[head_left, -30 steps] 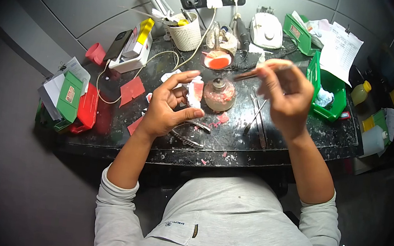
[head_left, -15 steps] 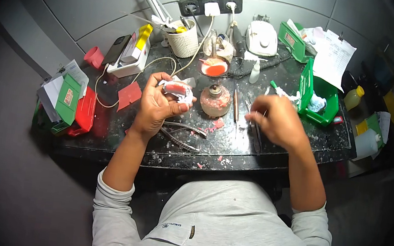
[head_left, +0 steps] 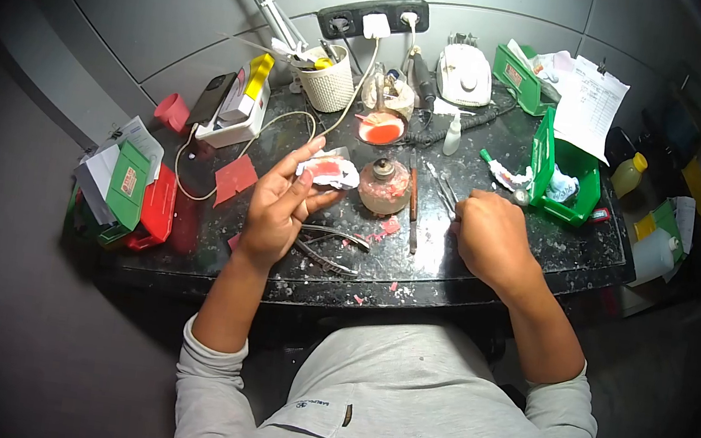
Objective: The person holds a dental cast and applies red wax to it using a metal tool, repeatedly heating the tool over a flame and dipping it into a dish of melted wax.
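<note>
My left hand (head_left: 275,210) holds a white dental model (head_left: 327,171) with a pink wax strip along it, thumb on the near side and fingers behind. My right hand (head_left: 493,236) is closed at the right of the bench, fingers curled at the lower ends of thin metal instruments (head_left: 444,188). At least one seems to be in its grip; the fingertips are mostly hidden. Between the hands stand a glass spirit burner (head_left: 384,188) with pinkish contents and a brown-handled wax knife (head_left: 413,202). Metal pliers (head_left: 331,246) lie below my left hand.
Behind the burner is a dish of red wax (head_left: 381,130). A dropper bottle (head_left: 453,135) stands farther right, near an open green box (head_left: 571,202). A pink wax sheet (head_left: 235,179) lies left, near a white cable. Wax scraps dot the black bench (head_left: 481,298).
My right hand has moved down onto the metal instruments and its fingers have closed. My left hand has turned the dental model and moved it slightly right.
</note>
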### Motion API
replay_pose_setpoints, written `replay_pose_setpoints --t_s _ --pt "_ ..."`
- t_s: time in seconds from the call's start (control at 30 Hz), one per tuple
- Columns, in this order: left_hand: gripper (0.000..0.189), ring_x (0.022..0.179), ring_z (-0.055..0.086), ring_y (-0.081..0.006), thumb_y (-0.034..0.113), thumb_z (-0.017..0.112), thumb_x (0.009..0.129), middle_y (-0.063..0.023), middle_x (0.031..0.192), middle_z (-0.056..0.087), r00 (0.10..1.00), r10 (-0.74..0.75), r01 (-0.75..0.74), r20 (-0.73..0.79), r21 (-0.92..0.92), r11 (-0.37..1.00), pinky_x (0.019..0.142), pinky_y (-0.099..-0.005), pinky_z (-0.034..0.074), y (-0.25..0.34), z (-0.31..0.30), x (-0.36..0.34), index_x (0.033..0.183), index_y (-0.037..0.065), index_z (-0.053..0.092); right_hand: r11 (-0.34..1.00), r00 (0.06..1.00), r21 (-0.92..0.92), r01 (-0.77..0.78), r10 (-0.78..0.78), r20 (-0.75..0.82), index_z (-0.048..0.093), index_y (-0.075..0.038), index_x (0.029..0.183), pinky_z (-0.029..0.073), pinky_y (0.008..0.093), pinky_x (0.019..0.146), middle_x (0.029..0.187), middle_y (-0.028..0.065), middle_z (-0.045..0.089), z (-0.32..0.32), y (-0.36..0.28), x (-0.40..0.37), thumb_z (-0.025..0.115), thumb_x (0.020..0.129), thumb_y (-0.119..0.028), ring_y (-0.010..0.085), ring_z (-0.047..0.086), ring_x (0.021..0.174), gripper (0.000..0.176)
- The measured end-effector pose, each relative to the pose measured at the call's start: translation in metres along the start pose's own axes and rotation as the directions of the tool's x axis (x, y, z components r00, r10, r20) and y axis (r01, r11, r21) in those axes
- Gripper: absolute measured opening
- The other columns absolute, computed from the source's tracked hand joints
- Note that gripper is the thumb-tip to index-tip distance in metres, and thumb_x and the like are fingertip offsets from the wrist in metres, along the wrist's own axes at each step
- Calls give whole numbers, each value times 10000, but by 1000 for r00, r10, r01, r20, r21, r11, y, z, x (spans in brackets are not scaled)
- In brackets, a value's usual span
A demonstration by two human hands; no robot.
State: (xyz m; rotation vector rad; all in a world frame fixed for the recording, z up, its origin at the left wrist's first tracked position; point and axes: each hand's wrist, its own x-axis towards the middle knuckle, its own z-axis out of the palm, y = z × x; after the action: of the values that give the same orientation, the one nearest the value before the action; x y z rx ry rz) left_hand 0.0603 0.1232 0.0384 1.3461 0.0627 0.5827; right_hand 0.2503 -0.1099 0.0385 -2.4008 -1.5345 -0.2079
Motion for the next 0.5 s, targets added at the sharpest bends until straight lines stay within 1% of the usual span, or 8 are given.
replay_pose_setpoints --t_s 0.03,0.07,0.2,0.27,0.3,0.4,0.43,0.5 --pt "526 1260 616 -342 120 455 1091 -270 1400 553 1000 -7 5 -13 -90 996 1079 -446 529 0 3 -4 1535 -107 289 1000 1000 3 3 -3 -2 706 20 751 574 465 720 854 215 691 0 0 0 693 720 -18 390 702 852 51" --pt "515 1284 598 -367 123 403 1104 -302 1433 516 1000 -9 8 -16 -46 999 1098 -465 515 1 7 -10 1541 -113 269 999 1000 -44 7 -7 5 709 6 746 575 462 717 856 210 695 0 -1 0 694 723 -24 379 707 849 40" --pt "515 1233 636 -339 156 454 1100 -276 1368 580 999 15 -17 -51 -25 1000 1062 -470 546 -7 22 -31 1520 -113 325 983 1000 -181 27 -27 6 721 -29 743 580 435 707 858 191 707 0 -9 -1 701 725 -33 338 717 838 27" --pt "500 1180 667 -318 164 484 1093 -253 1312 624 992 99 -92 -83 79 993 1003 -459 587 -8 33 -38 1495 -115 378 972 999 -228 49 -47 12 727 -35 747 580 426 698 855 187 708 0 -12 -1 702 727 -38 331 717 832 32" --pt "500 1180 667 -318 164 484 1093 -253 1312 624 991 102 -96 -86 75 993 1003 -459 587 -8 38 -41 1495 -115 378 961 998 -270 67 -65 16 732 -40 751 581 416 690 852 182 709 0 -14 -2 703 730 -42 323 718 826 36" --pt "484 1125 694 -296 167 497 1089 -237 1277 645 977 186 -167 -107 166 972 940 -454 619 -8 47 -49 1472 -116 413 954 998 -295 54 -59 -8 739 -37 754 579 404 682 859 180 710 4 -18 -2 709 725 -40 322 716 841 42" --pt "484 1125 694 -296 167 497 1089 -237 1277 645 976 188 -168 -112 165 972 940 -454 619 -8 47 -52 1472 -116 413 953 998 -297 60 -64 -5 739 -37 754 579 404 682 859 180 710 5 -19 -1 709 725 -40 322 716 841 42" --pt "469 1126 695 -295 159 486 1090 -234 1269 649 977 189 -176 -103 118 977 945 -453 618 -7 50 -56 1463 -119 423 944 1000 -331 9 -6 9 738 -29 748 580 397 689 867 183 711 7 -20 -1 710 726 -44 316 713 863 39"
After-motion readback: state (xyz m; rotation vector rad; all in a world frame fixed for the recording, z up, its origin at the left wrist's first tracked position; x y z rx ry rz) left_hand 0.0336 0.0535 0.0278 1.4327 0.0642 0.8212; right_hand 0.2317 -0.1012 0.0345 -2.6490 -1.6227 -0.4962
